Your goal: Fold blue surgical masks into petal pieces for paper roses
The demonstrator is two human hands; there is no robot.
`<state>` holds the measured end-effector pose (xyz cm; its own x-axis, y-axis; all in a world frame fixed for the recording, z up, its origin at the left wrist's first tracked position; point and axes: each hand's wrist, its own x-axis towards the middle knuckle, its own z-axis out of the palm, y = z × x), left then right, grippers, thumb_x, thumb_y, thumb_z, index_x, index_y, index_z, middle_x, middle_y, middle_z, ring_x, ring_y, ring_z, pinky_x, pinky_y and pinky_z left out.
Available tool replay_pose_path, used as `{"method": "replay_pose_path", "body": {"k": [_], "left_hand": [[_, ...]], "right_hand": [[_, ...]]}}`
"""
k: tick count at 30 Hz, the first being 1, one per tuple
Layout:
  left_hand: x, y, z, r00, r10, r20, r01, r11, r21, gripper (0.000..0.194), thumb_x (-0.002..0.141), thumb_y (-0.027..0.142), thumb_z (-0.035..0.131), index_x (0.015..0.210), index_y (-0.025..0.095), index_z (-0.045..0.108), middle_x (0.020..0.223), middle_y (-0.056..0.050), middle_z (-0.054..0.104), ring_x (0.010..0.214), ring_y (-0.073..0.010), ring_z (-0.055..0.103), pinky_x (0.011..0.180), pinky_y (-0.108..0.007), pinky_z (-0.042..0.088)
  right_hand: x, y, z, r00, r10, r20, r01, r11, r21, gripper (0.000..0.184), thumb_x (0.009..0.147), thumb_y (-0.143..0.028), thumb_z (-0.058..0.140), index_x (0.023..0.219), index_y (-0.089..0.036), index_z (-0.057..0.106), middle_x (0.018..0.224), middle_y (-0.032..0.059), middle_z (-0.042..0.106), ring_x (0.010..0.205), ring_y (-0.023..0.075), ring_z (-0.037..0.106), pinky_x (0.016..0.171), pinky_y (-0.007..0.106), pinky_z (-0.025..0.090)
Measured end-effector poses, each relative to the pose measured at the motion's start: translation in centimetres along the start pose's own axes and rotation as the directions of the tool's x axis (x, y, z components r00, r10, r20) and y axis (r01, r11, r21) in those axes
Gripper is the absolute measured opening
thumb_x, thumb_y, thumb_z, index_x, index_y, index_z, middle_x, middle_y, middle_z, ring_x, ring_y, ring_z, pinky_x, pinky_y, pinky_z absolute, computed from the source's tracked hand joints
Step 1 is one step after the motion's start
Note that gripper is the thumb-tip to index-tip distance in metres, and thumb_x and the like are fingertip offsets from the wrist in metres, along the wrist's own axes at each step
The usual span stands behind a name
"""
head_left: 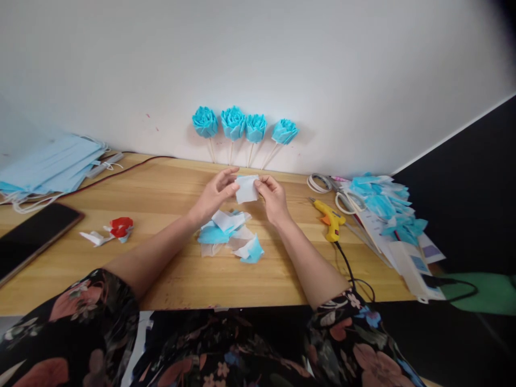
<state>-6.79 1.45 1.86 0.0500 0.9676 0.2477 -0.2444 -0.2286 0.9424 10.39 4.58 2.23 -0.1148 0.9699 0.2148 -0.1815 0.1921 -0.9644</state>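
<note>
A small square piece of white-and-blue fabric (246,190) is held up above the middle of the table. My right hand (274,198) pinches its right edge between thumb and fingers. At its left edge is my left hand (215,194), thumb tip by the fabric and index finger stretched out apart from the thumb. Below both hands lies a loose pile of blue and white fabric pieces (220,231). Several blue fabric flowers (233,122) on thin sticks lean against the wall behind.
Right: yellow glue gun (331,219), scissors (350,203), tape roll (319,183), blue fabric scraps (379,201), white power strip (415,269). Left: stacked blue face masks (52,164), dark phone (34,236), red-and-white scrap (120,228). A cable (133,167) runs along the wooden table (169,285).
</note>
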Motion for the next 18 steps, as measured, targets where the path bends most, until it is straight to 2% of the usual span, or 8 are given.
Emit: {"method": "replay_pose_path", "body": {"k": [3,6,8,11,14,18], "left_hand": [[-0.1,0.1,0.1,0.999,-0.006,-0.040,0.010,0.996,0.090,0.042,0.073,0.051,0.082,0.094,0.016,0.068,0.086,-0.004,0.068,0.078,-0.0153,0.063,0.071,-0.027,0.050],[0.3,0.0,-0.2,0.989,0.001,-0.150,0.014,0.995,0.098,0.040,0.073,0.053,0.080,0.073,0.017,0.064,0.068,0.001,0.062,0.064,-0.0118,0.055,0.063,-0.026,0.047],[0.5,0.0,-0.5,0.981,0.008,-0.193,0.009,0.996,0.087,0.040,0.070,0.052,0.081,0.070,0.017,0.062,0.066,0.001,0.060,0.062,-0.0115,0.053,0.061,-0.025,0.046],[0.6,0.0,-0.5,0.982,0.017,-0.189,0.001,0.996,0.092,0.039,0.070,0.051,0.081,0.069,0.017,0.062,0.066,0.001,0.060,0.062,-0.0114,0.053,0.059,-0.025,0.045],[0.3,0.0,-0.2,0.989,0.004,-0.146,0.010,0.996,0.094,0.037,0.071,0.050,0.081,0.072,0.017,0.065,0.068,0.001,0.063,0.062,-0.0117,0.055,0.060,-0.025,0.045],[0.1,-0.2,0.0,0.996,-0.010,-0.087,0.020,0.994,0.109,0.033,0.073,0.048,0.079,0.074,0.017,0.067,0.071,-0.001,0.067,0.065,-0.0127,0.058,0.062,-0.026,0.046]], "right_hand": [[-0.1,0.2,0.0,0.999,0.009,0.035,-0.008,1.000,-0.006,0.027,0.072,-0.045,0.077,0.074,-0.022,0.064,0.069,-0.0048,0.059,0.065,0.0108,0.050,0.064,0.024,0.042],[0.1,0.2,-0.5,0.992,0.037,0.120,-0.037,0.999,-0.003,0.029,0.076,-0.051,0.074,0.077,-0.022,0.069,0.077,-0.0021,0.067,0.073,0.0128,0.059,0.072,0.026,0.047],[0.4,0.1,-0.9,0.989,0.050,0.139,-0.047,0.999,-0.018,0.034,0.080,-0.057,0.069,0.087,-0.024,0.074,0.085,0.0003,0.071,0.081,0.0152,0.064,0.078,0.029,0.049],[0.7,-0.1,-1.4,0.995,-0.002,0.096,0.009,0.997,-0.077,0.040,0.084,-0.061,0.064,0.099,-0.026,0.076,0.090,0.0016,0.074,0.089,0.0166,0.066,0.084,0.030,0.050],[0.5,-0.2,-1.2,0.992,-0.074,0.106,0.087,0.988,-0.131,0.036,0.086,-0.058,0.064,0.097,-0.025,0.076,0.091,0.0006,0.073,0.089,0.0162,0.065,0.087,0.030,0.049],[0.1,0.0,-0.8,0.984,-0.131,0.117,0.154,0.964,-0.217,0.027,0.084,-0.051,0.070,0.085,-0.024,0.072,0.084,-0.0014,0.071,0.082,0.0158,0.063,0.083,0.029,0.050]]}}
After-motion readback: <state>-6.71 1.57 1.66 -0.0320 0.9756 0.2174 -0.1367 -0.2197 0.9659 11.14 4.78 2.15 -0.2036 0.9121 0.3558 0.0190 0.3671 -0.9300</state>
